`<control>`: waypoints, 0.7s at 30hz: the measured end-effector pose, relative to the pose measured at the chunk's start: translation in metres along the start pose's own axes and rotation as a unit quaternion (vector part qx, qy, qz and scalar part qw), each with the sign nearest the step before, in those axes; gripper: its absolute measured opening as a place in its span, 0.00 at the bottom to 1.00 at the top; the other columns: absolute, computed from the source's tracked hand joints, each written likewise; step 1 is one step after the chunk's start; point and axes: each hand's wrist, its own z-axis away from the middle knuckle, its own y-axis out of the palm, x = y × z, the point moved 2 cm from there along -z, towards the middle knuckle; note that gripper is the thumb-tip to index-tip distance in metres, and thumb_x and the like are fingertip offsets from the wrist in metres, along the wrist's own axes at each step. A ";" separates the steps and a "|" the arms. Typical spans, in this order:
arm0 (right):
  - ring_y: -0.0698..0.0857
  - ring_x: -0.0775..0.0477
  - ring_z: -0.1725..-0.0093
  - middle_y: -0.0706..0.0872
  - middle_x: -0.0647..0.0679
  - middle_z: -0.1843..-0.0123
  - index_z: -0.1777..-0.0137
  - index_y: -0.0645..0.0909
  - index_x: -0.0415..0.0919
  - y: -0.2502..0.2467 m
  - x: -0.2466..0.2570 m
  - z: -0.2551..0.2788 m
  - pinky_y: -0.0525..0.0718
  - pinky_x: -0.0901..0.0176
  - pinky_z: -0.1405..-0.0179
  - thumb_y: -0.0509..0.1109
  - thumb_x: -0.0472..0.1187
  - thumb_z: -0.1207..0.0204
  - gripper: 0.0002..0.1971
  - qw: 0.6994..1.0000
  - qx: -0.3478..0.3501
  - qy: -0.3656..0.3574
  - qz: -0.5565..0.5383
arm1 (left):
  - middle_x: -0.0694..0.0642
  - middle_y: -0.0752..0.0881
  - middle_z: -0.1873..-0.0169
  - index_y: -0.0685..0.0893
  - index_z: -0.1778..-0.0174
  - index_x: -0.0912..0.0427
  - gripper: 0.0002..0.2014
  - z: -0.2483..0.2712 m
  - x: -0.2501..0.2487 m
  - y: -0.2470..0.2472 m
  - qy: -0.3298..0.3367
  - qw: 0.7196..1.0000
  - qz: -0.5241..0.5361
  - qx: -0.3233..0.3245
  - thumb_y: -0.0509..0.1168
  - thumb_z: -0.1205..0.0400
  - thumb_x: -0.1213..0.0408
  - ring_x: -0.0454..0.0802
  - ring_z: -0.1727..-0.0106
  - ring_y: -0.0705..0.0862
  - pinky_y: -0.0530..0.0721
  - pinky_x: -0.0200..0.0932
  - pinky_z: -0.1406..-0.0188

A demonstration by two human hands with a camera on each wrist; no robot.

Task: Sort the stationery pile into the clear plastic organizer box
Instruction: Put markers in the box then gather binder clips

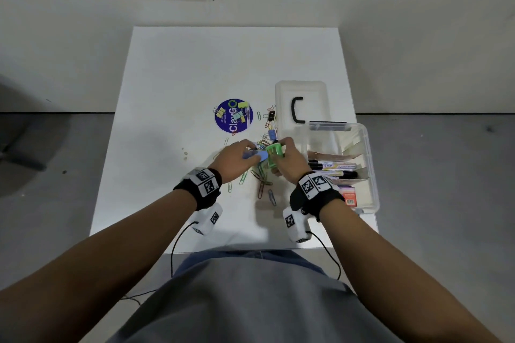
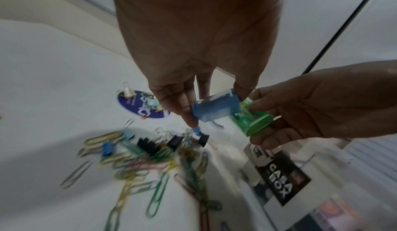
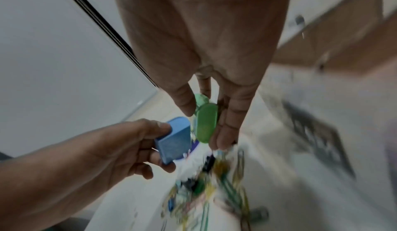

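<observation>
Holding: two small plastic pieces, raised just above the paper clip pile at the middle of the white table.
Blue piece: small flat block with a rounded end, pinched in the left hand; in the left wrist view its long axis runs crosswise, from the fingertips toward the green piece.
Green piece: translucent, oblong, gripped in the right hand; in the right wrist view its rounded oblong face stands lengthwise between thumb and fingers.
Contact: the two pieces meet or nearly meet end to end; which, cannot be told through the blur.
Left hand: thumb and fingers curled round the blue piece, palm turned to the right.
Right hand: thumb on one side and fingers on the other, clamped on the green piece.
Hands: close together, fingertips almost touching.
Pile: coloured paper clips and small binder clips, loose on the table below and in front of the hands.
Organizer box: clear, open, at the table's right edge just beside the right hand; markers lie in it crosswise.
Lid: clear with a black handle, behind the box.
Round sticker: blue, left of the lid, with a few binder clips on it.
</observation>
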 end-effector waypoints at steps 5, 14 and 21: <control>0.85 0.46 0.63 0.84 0.48 0.59 0.35 0.71 0.44 -0.067 -0.007 0.040 0.81 0.55 0.62 0.66 0.39 0.20 0.15 0.995 -0.050 -0.049 0.077 | 0.48 0.84 0.36 0.77 0.31 0.50 0.25 0.014 -0.055 0.000 0.091 0.996 -0.017 -0.006 0.72 0.24 0.49 0.47 0.41 0.84 0.82 0.49 0.38; 0.85 0.38 0.51 0.85 0.41 0.51 0.41 0.73 0.41 -0.114 -0.089 0.092 0.82 0.50 0.51 0.72 0.35 0.27 0.17 0.977 -0.064 0.009 0.202 | 0.53 0.82 0.44 0.79 0.36 0.53 0.20 0.040 -0.119 0.098 0.301 0.915 -0.252 0.093 0.69 0.23 0.52 0.53 0.43 0.79 0.73 0.48 0.44; 0.87 0.33 0.51 0.88 0.38 0.52 0.41 0.76 0.43 -0.086 -0.108 0.084 0.84 0.49 0.54 0.59 0.35 0.22 0.12 0.953 -0.115 0.029 0.280 | 0.56 0.82 0.44 0.81 0.37 0.55 0.19 0.032 -0.118 0.121 0.287 0.873 -0.391 0.055 0.69 0.22 0.53 0.57 0.39 0.75 0.70 0.50 0.43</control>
